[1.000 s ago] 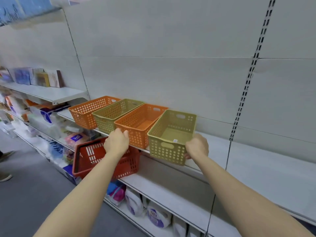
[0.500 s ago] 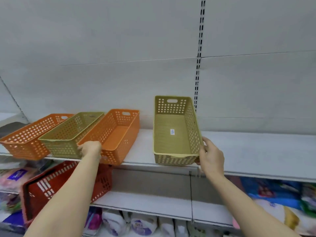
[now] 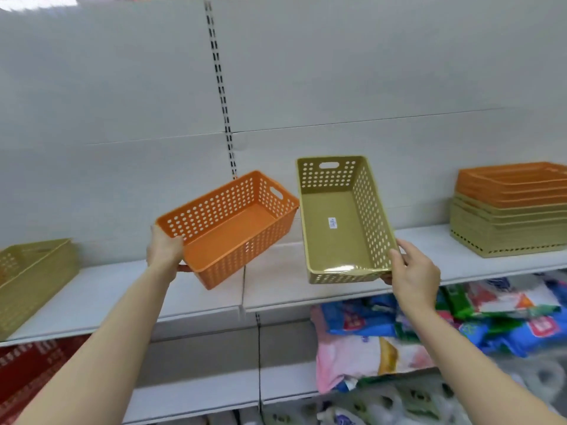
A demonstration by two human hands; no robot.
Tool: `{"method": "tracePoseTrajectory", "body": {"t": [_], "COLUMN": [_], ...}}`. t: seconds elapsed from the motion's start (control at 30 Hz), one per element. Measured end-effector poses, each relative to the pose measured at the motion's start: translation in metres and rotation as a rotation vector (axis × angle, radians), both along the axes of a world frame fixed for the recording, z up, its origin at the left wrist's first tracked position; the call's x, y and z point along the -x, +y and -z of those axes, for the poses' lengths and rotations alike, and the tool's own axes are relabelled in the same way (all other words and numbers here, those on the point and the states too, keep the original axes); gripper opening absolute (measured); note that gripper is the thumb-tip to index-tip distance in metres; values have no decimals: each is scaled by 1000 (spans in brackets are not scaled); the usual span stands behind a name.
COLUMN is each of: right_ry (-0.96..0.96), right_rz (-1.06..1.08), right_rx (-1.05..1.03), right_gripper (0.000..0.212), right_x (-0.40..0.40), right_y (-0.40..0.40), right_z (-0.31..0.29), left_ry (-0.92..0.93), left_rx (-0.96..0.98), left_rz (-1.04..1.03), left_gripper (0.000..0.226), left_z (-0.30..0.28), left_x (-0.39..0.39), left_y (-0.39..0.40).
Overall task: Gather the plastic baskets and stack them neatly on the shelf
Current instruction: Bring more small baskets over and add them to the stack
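From the head view we take the slotted upright [image 3: 221, 96] on the white back wall as our landmark. Just below and right of its foot, our left hand [image 3: 164, 251] grips the near short end of an orange basket [image 3: 228, 228], thumb over the rim and fingers curled beneath; the basket hangs clear above the shelf [image 3: 129, 289], tilted so its far end, with the handle slot, points up and to the right. Further right of the upright, our right hand [image 3: 412, 271] grasps the near right corner of an olive basket [image 3: 343, 222], fingers wrapped round the rim; we see straight into it, a small white label on its floor, and its near end is raised off the shelf. The far corner of the orange basket comes very close to the olive one's left wall; we cannot tell whether they touch. Well to the right of the upright, on the same shelf, stands a nested stack of baskets [image 3: 509, 210], olive ones at the bottom and orange ones on top. Far to the left of the upright, at the frame's edge, another olive basket [image 3: 33, 280] sits on the shelf. Below the shelf and right of the upright lie colourful soft packages [image 3: 429, 326], blurred; down to the left a red basket [image 3: 27, 372] shows on a lower level.
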State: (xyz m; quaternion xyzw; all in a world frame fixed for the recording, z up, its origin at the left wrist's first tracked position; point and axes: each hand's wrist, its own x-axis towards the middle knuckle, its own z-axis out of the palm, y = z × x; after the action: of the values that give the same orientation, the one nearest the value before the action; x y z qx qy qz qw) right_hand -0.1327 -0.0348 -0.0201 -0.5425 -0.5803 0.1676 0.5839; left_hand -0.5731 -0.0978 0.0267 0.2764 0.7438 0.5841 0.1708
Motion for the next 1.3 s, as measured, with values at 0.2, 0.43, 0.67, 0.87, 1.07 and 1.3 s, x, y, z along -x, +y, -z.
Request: {"method": "tracePoseTrajectory", "body": {"t": [0.2,0.43,0.67,0.87,1.07,1.3], "right_ry": [-13,18,4,-23,56,60], "right_rz": [126,291,478,624,599,457], "right_rx": [-62,-113,-250,-342,-389,-443], "right_gripper": [27,29,34,34,36,34], "right_x": [-145,-272,-388,-465,-527,-562], "right_y": [9,44,119,160,196,247], "right_z": [-18,-35,-68,-110,-127,-152], "left_ry": [116,114,170,212,234,344], "left_rx": [-28,-27,-163,-173,-59,72], "left_rz": [57,202,408,515,626,651], "left_gripper": [29,33,37,43,49,23], "left_z": [-12,-29,-121,-168,-163,-155], "left_x": [-144,-252,-384,-480,-557,-621], "left_y": [81,203,329,444,493,486]}}
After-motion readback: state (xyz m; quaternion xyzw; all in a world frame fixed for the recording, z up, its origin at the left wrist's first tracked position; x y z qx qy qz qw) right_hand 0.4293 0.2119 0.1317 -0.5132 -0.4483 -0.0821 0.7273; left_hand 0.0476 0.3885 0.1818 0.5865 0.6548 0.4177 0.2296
